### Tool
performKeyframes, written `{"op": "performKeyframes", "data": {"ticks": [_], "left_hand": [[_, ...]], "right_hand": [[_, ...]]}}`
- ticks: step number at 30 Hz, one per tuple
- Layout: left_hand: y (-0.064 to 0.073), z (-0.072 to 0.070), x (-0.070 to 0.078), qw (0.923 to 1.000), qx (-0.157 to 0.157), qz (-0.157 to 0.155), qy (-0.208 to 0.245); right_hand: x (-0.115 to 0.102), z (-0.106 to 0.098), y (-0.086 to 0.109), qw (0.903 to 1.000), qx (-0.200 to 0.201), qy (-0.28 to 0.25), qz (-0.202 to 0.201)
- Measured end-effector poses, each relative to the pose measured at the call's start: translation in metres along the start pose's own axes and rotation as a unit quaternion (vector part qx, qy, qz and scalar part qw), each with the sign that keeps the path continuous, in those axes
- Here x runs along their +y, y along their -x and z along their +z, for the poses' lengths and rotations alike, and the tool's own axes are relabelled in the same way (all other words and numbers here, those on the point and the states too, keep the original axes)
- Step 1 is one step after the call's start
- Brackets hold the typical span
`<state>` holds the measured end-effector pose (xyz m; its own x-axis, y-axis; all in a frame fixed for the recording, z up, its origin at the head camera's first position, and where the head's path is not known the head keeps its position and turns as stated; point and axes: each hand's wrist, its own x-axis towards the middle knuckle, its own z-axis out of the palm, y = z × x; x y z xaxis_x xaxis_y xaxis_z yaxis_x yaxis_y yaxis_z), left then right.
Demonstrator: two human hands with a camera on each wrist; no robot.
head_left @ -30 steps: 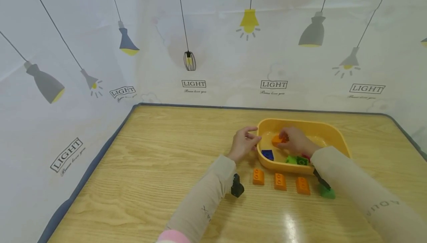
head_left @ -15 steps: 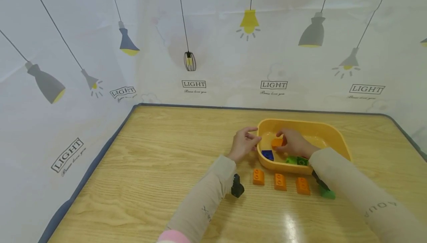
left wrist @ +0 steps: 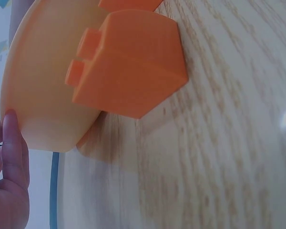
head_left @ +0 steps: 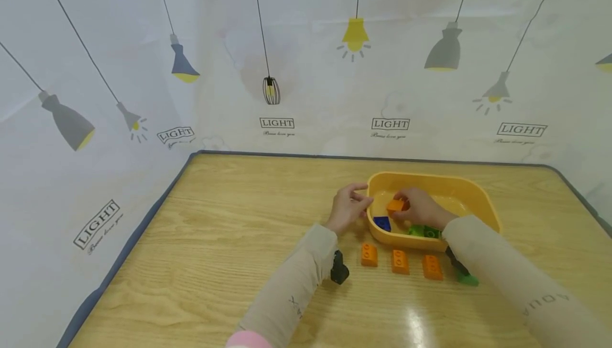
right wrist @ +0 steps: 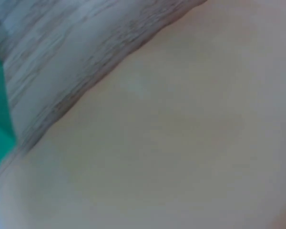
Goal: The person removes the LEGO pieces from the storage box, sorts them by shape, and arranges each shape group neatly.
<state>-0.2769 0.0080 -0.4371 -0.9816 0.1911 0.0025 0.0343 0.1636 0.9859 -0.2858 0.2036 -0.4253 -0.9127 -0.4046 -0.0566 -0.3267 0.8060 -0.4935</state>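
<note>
In the head view, my right hand (head_left: 419, 209) reaches into the yellow tray (head_left: 444, 180) and pinches an orange building brick (head_left: 395, 206) by its right side. At the tray's left rim rests my left hand (head_left: 348, 209), its fingers loosely extended and touching the edge. The left wrist view has those fingers (left wrist: 12, 148) against the tray's outer wall (left wrist: 52, 81). Also in the tray are a blue brick (head_left: 382, 223) and green bricks (head_left: 424, 231), partly behind the right sleeve. The right wrist view is mostly filled by a pale blurred surface.
Three orange bricks stand in a row before the tray: left (head_left: 368, 255), middle (head_left: 400, 262) and right (head_left: 432, 267). A green brick (head_left: 467, 279) lies beside them, partly under the right forearm. A printed curtain (head_left: 325, 82) hangs behind the wooden table (head_left: 248, 204).
My right hand's fingers have closed in on the orange brick, which has turned and shifted slightly within the tray. The left hand keeps its place at the rim. The head view has tilted slightly.
</note>
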Motion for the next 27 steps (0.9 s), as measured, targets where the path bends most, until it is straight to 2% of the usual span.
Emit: {"op": "performKeyframes", "data": {"ticks": [5, 14, 23, 27], "left_hand": [[0.000, 0.000, -0.001, 1.0000, 0.001, 0.004, 0.001], [0.000, 0.001, -0.001, 1.0000, 0.000, 0.008, -0.002], [-0.002, 0.001, -0.003, 1.0000, 0.002, 0.005, -0.007], [-0.002, 0.001, -0.003, 0.9999, 0.004, 0.008, -0.006]], "right_hand": [[-0.005, -0.003, 0.009, 0.9994, 0.018, -0.030, -0.004], [-0.022, -0.013, 0.039, 0.9921, 0.057, -0.096, -0.057], [-0.028, -0.023, 0.071, 0.9851, 0.095, -0.130, -0.063], [-0.027, -0.030, 0.089, 0.9814, 0.098, -0.156, -0.054]]}}
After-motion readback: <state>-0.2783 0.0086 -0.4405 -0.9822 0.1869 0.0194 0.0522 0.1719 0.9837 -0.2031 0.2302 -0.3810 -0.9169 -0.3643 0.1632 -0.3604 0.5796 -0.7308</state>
